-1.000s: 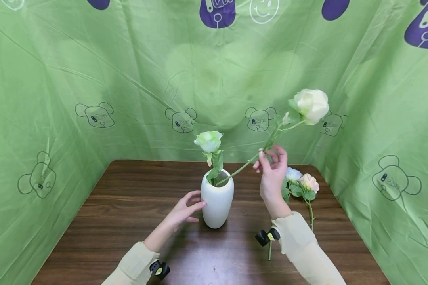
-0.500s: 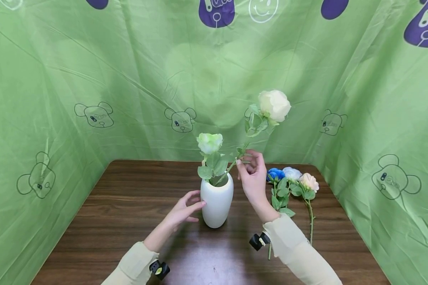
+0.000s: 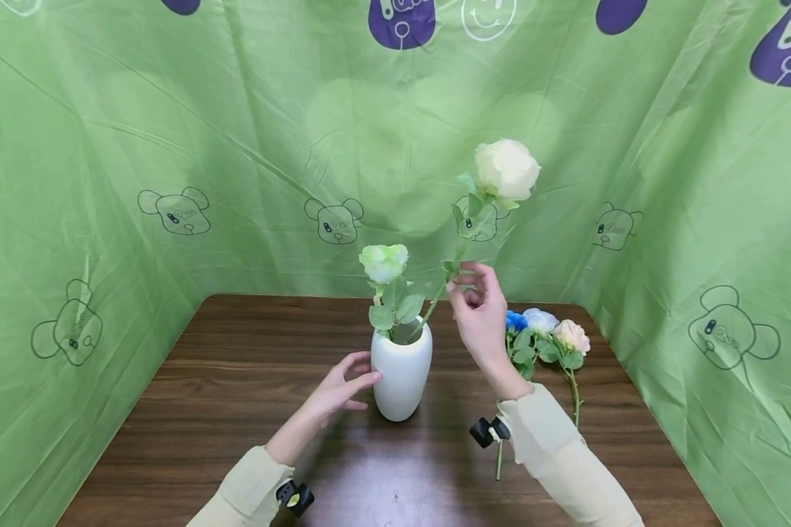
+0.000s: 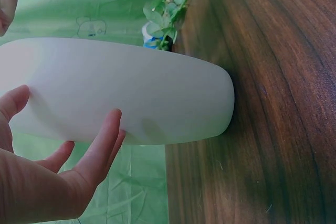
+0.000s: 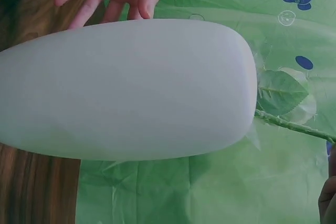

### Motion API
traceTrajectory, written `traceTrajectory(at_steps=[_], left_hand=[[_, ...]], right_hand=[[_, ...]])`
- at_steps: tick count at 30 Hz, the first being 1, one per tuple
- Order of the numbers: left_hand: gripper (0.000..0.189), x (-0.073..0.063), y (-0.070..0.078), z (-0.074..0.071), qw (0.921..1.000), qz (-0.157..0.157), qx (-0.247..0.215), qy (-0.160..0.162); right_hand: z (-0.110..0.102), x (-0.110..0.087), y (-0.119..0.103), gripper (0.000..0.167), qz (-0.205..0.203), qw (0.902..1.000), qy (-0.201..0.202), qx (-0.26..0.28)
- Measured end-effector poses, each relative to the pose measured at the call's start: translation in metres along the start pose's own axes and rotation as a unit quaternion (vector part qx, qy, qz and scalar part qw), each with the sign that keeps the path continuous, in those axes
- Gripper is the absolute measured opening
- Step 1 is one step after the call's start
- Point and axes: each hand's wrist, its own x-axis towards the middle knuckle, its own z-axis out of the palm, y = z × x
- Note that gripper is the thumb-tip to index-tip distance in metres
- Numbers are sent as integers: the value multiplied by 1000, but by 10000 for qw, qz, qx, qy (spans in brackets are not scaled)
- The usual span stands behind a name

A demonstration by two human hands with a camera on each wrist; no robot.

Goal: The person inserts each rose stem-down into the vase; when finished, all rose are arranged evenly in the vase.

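Right hand (image 3: 480, 315): pinching the green stem (image 3: 438, 298) of the cream-white rose (image 3: 506, 172) between thumb and fingers, just above the vase. Grip closed on that stem; other fingers bent. Stem slants, lower part going into the mouth of the white vase (image 3: 400, 377), bloom up and to the right, well above the rim. Stem's lower end hidden inside the vase.

Left hand (image 3: 343, 386): beside the vase, fingers spread and fairly straight, thumb and fingertips touching its side. Grip loose, not wrapped round it. Left wrist view shows the same, fingers apart against the smooth wall.

Vase upright on the dark wood-grain counter (image 3: 237, 380), around the middle. Pale green-and-white flower (image 3: 384, 263) stands in it toward the left, leaves near the rim; cream-white rose to its right, the two blooms apart.

On the counter, right of the right hand: blue flower (image 3: 517, 322), pale blue flower (image 3: 540, 320), peach flower (image 3: 572, 337), lying close together in a row with green leaves. Blue one partly covered by the hand. Peach stem runs toward the near edge. One more stem end (image 3: 498, 462) pokes out below the right wrist; can't tell whose.

Cream sleeves (image 3: 570, 468) on both arms, small black camera (image 3: 490, 432) at each cuff. Green cloth (image 3: 250, 132) with bear prints behind and at both sides.
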Motion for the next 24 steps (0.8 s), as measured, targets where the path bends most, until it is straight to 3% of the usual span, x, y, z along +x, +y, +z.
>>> traceTrajectory(at_steps=[4,13,24], left_hand=[[54,-7,11,4,10000,27,55,-23],[55,-10,14,6,10000,-44,53,-6],[55,-9,13,5,10000,-28,34,-28]], right_hand=[[4,-3,4,28,-125,9990,-246,-354],[15,-28,49,27,-440,9900,-543,-1224],[17,-42,57,22,-261,9830,-803,-1629]])
